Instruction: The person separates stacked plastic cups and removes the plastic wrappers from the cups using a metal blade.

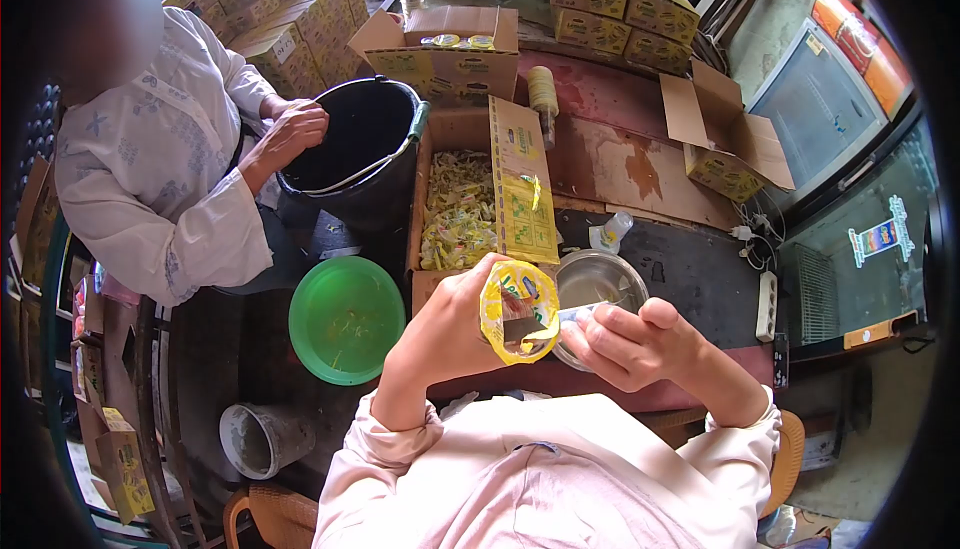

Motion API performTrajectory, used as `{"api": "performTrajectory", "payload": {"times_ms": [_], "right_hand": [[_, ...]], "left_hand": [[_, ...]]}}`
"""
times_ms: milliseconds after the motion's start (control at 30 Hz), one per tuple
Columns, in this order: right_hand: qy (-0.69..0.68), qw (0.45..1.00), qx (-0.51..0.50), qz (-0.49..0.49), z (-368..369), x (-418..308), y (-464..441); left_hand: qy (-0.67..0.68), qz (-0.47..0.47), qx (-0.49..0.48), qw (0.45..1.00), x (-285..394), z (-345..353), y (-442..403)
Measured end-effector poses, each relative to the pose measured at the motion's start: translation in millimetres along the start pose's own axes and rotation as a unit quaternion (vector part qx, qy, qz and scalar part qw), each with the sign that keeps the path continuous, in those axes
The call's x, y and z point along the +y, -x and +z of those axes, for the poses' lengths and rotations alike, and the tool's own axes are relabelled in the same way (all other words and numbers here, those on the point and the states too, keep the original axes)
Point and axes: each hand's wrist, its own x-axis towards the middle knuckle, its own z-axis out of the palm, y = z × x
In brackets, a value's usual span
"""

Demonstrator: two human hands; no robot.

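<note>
My left hand (452, 314) is wrapped round a plastic cup (519, 311), its mouth tilted toward me. The cup's yellow printed film lid is partly cut away, with a loose flap at the lower right rim. Close on the right, my right hand (632, 346) pinches a slim pale-and-blue piece (577, 312), which reaches the cup's rim; whether it is a cutter's handle, I cannot make out. Below and behind the hands sits a steel bowl (625, 271), partly hidden. An open carton (460, 211) full of yellow-and-clear wrapper scraps stands just beyond the cup.
At left a co-worker's hand (292, 136) is by a black bucket (352, 139). A green basin (347, 321) and a white pail (255, 441) stand lower left. Beyond are a cup stack (542, 99), open cartons (440, 74), a power strip (767, 306) and a glass-door fridge (870, 239).
</note>
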Motion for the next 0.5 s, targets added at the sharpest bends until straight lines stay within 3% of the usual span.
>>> {"api": "performTrajectory", "payload": {"times_ms": [500], "right_hand": [[0.006, 0.999, 0.017, -0.026, 3.4, -3.7, 0.5]], "left_hand": [[0.022, 0.012, -0.054, 0.998, 5.0, -6.6, 1.4]]}}
